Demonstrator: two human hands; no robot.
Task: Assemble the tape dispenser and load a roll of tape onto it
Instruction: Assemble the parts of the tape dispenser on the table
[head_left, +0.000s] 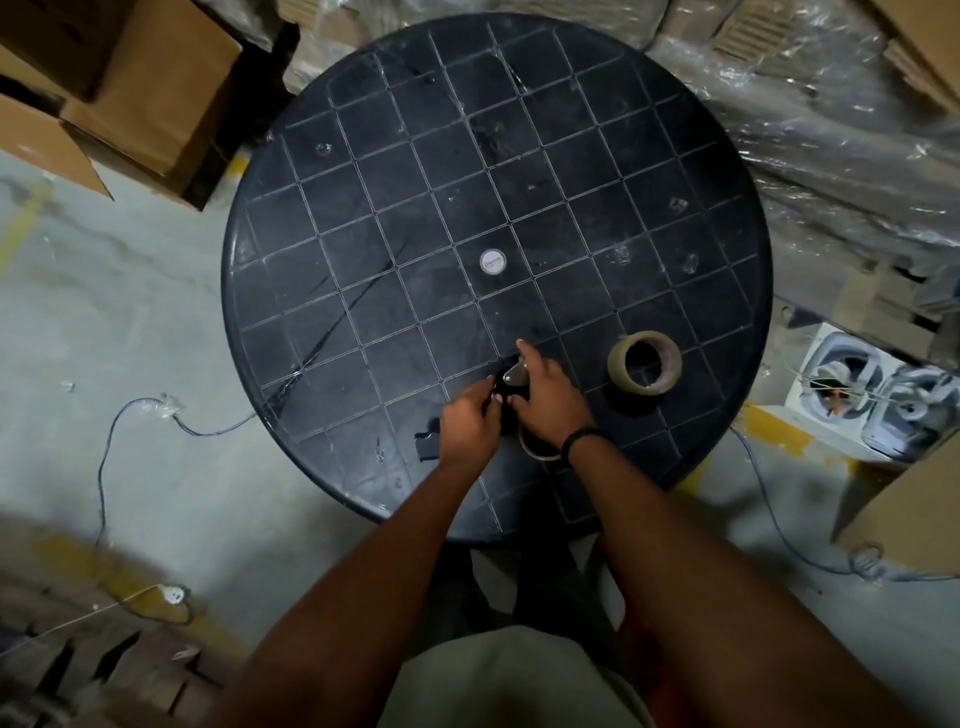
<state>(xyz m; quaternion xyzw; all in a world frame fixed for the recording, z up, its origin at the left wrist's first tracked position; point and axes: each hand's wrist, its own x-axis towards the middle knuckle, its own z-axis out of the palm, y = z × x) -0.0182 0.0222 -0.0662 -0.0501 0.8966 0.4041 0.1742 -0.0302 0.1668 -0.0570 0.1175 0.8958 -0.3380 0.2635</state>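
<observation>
A black tape dispenser (511, 382) with a small metal plate on top sits near the front of the round black table (363, 234). My left hand (467, 426) grips its left side and my right hand (545, 397) grips its right side, forefinger stretched forward over it. Most of the dispenser is hidden under my hands. A black part (427, 446) sticks out to the left below my left hand. A roll of clear brownish tape (645, 364) stands tilted on the table, just right of my right hand and apart from it.
Cardboard boxes (130, 88) stand at the back left. Plastic-wrapped goods (831, 130) fill the back right. White moulded packaging (872, 389) lies on the floor at the right. Thin cables (104, 452) trail over the concrete floor on both sides of the table.
</observation>
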